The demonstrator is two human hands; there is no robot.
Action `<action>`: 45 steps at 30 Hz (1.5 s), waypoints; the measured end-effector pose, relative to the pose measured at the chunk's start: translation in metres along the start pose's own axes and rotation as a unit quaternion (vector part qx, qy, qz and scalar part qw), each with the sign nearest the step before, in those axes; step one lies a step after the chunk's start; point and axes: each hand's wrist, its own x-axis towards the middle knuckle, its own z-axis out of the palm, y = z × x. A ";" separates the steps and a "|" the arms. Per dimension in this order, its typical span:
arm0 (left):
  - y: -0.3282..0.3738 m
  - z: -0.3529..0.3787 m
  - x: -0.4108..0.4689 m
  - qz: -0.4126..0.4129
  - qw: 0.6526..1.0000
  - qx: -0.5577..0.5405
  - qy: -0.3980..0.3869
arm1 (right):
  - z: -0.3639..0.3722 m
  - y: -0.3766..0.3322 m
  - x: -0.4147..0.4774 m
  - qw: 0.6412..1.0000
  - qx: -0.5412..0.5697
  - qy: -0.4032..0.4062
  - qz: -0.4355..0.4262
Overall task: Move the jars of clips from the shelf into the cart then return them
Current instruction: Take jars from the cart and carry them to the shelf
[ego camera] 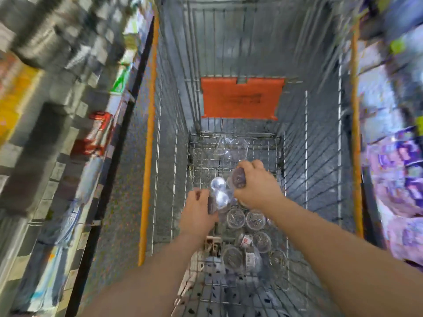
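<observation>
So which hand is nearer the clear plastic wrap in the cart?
Right. The right hand, gripping a jar, sits just short of the wrap; the left hand is further back and leftward.

No legible text; print on orange flap blurred.

Blurred at left, red boxes with a green-and-white pack above them and yellow packaging farther out, purple packets heaped at right, speckled grey floor, crumpled clear plastic wrap ahead, mid-frame.
</observation>
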 end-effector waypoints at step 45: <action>-0.166 -0.438 -0.601 -0.073 0.892 0.134 0.425 | -0.068 -0.530 -0.425 0.768 0.085 0.083 -0.629</action>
